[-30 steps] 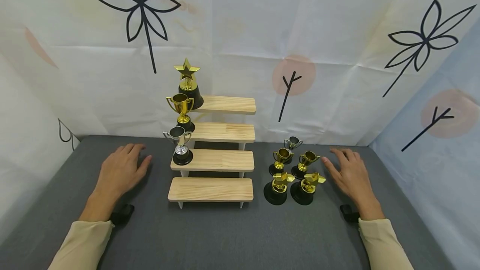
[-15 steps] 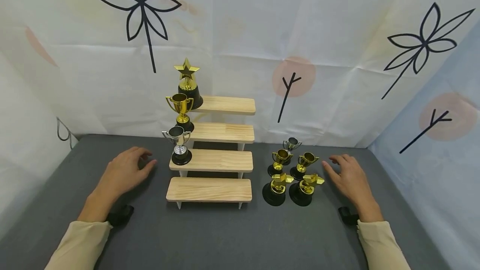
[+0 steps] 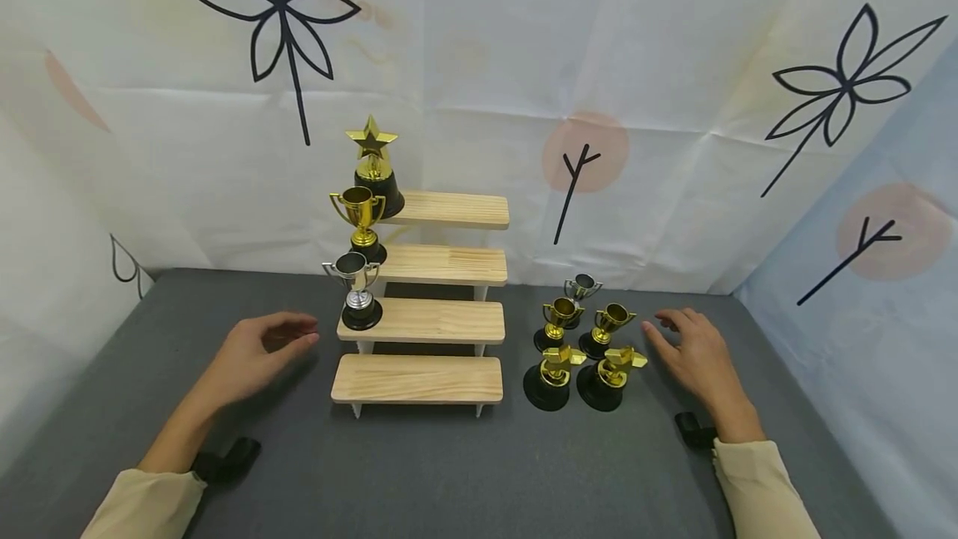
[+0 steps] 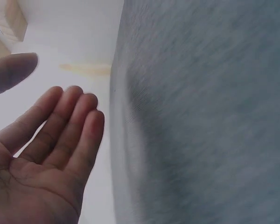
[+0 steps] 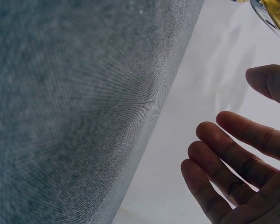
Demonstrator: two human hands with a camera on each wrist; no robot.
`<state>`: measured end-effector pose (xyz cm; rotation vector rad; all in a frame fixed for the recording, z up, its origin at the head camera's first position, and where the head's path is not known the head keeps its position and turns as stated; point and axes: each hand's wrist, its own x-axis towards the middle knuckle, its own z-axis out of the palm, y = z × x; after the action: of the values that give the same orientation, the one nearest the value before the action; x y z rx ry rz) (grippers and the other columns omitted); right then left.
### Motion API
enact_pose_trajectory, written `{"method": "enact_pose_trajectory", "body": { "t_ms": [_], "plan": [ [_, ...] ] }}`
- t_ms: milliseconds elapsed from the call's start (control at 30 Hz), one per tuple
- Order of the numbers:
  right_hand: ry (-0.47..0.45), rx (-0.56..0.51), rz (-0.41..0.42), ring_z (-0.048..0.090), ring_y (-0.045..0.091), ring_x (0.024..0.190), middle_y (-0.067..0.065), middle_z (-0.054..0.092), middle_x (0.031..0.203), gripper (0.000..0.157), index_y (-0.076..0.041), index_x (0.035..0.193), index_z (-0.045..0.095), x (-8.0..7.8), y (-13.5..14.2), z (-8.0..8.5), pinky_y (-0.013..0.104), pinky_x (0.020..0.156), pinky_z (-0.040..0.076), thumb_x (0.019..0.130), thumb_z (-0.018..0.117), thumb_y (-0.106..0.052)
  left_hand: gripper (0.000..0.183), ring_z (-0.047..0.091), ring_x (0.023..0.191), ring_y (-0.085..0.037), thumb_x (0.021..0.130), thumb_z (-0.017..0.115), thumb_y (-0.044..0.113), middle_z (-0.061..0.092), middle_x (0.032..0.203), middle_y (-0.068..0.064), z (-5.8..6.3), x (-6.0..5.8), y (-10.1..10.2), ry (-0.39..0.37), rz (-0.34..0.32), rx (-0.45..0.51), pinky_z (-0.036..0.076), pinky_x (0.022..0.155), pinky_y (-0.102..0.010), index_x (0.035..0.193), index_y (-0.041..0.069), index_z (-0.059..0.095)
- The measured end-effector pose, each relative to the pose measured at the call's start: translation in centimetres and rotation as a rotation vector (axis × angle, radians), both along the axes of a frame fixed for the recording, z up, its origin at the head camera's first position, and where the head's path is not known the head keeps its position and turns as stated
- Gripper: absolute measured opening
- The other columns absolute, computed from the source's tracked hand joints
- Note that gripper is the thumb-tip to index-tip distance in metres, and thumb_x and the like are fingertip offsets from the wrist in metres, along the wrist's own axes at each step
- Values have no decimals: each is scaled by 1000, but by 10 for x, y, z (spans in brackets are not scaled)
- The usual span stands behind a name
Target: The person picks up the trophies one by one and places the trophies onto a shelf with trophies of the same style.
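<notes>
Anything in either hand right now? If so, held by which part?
Nothing is held: the left hand and the right hand are both empty.

Eight trophies (image 3: 376, 177) on the count, and they break down as three gold cups (image 3: 362, 221), two silver cups (image 3: 359, 294), one gold star (image 3: 371, 140) and two with angular gold tops (image 3: 555, 360)! Four wooden shelves (image 3: 417, 378) next, then one left hand (image 3: 250, 356), one right hand (image 3: 696, 352), two sleeves (image 3: 145, 506) and two black wrist devices (image 3: 227, 460). Over on the cloth (image 3: 479, 32) it's two many-petalled flower drawings (image 3: 280, 4), two pink discs (image 3: 609, 169) and two dark twig drawings (image 3: 573, 190), one per disc.
</notes>
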<state>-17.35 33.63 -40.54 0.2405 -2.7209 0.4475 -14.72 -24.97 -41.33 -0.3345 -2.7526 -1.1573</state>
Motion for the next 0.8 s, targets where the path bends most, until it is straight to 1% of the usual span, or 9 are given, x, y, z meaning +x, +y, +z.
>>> {"method": "enact_pose_trajectory", "body": {
  "t_ms": [100,167,233,300,400,533,667,800],
  "plan": [
    [-5,-3,0,60,43,93,26,64,103,36,9,117,67,1,0,0,63,76,50,98,70,-22,39,70,100,-13,99,70,27,73,115,-12,-4,3,-1,-74,-31,90,58,82,-22,127,-1,68],
    [-4,-4,1,60,44,93,26,65,103,36,9,116,67,1,-1,1,63,77,50,98,70,-22,41,68,103,-5,99,70,27,71,119,-13,-6,5,-1,-131,-54,159,55,85,-16,130,-1,66],
    [-2,-7,1,60,44,94,26,65,103,36,9,116,67,1,-1,1,63,77,50,98,70,-22,44,67,106,-3,100,69,26,70,123,-16,-9,7,-1,-186,-84,243,54,87,-14,133,-2,63],
    [-5,-9,-2,60,44,95,26,65,103,37,9,116,67,1,-2,1,64,78,50,98,70,-22,45,67,109,-5,100,68,23,67,127,-19,-12,8,-1,-230,-116,330,53,90,-13,135,-4,61],
    [-10,-13,-4,60,44,96,26,64,104,37,9,117,66,0,-2,1,64,79,50,98,70,-23,47,66,114,-8,100,68,18,63,132,-25,-15,9,-1,-283,-172,446,53,93,-15,139,-7,56],
    [-15,-23,-5,59,45,97,26,64,104,38,9,118,66,0,-2,1,65,80,49,98,70,-23,51,63,117,-4,100,67,10,55,138,-31,-18,12,1,-326,-240,517,54,95,-18,143,-11,49],
    [-15,-31,-4,60,45,97,26,64,105,37,9,118,66,1,-2,1,65,80,49,98,70,-22,58,61,121,-6,96,67,0,47,145,-35,-20,15,4,-360,-308,598,54,99,-24,145,-17,41],
    [-15,-34,0,60,44,97,26,64,105,37,9,118,66,1,-2,1,65,80,49,98,70,-22,67,60,124,-9,90,70,-8,48,147,-29,-23,18,5,-376,-364,685,52,102,-30,145,-22,35]
  ]
}}
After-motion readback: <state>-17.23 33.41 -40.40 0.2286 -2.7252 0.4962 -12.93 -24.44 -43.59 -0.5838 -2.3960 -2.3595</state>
